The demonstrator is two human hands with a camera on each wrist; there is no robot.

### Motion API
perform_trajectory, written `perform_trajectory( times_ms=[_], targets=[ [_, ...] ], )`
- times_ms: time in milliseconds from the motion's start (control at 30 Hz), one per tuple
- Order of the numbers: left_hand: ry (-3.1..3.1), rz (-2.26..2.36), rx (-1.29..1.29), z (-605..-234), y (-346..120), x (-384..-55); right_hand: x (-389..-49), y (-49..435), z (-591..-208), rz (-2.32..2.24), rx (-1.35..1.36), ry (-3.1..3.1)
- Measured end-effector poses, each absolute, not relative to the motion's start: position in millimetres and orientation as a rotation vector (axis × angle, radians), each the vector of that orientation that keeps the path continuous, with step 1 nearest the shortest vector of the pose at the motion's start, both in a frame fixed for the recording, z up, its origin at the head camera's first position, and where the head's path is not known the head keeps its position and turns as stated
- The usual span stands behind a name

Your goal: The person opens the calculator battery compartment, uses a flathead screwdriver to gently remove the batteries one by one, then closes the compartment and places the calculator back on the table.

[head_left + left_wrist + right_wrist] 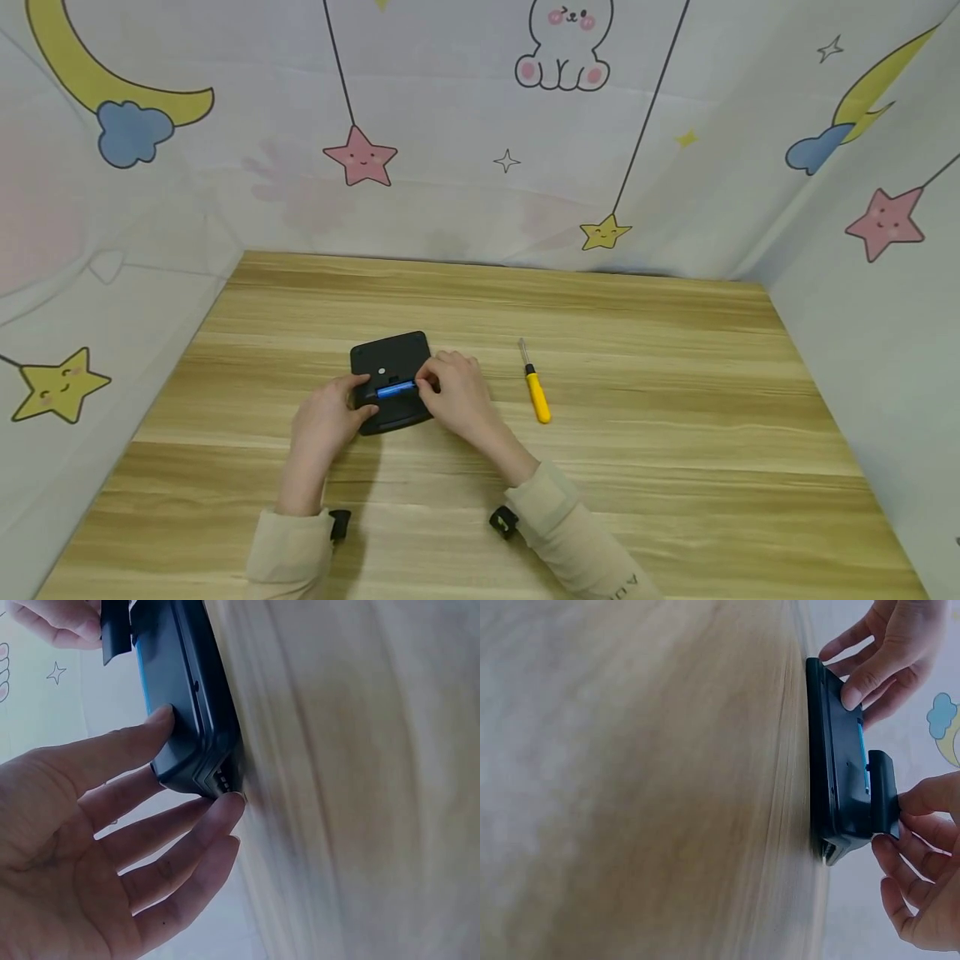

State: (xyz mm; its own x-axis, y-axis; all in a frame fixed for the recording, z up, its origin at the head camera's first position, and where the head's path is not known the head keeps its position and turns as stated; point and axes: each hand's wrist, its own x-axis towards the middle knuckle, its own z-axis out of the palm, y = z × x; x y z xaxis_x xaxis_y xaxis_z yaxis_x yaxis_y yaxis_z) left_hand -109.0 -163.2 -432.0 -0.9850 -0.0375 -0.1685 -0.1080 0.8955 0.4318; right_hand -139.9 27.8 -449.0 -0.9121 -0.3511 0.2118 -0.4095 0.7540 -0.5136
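Observation:
A black device (390, 358), shaped like a desk calculator, lies with its back facing up on the table. A blue battery (395, 390) shows in its uncovered compartment. My left hand (330, 417) grips the device's left edge, thumb on the back and fingertips along the side, as the left wrist view shows. Between the thumb and fingers of my right hand (926, 859) is a black battery cover (883, 795), pinched and held on edge close over the device's back, beside the battery. In the head view my right fingers mostly hide this cover.
To the right of the device lies a screwdriver (537, 392) with a yellow handle, its metal shaft pointing away from me. The wooden table (675, 375) ends at a patterned cloth (450, 208) at the back, with more cloth along both sides.

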Motion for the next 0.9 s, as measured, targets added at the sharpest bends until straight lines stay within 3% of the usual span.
perform_trajectory(
  times_ms=[900],
  targets=[
    [2.926, 0.667, -0.077, -433, -164, -109, -132, 56, -450, 0.887, 0.631, -2.926]
  ],
)
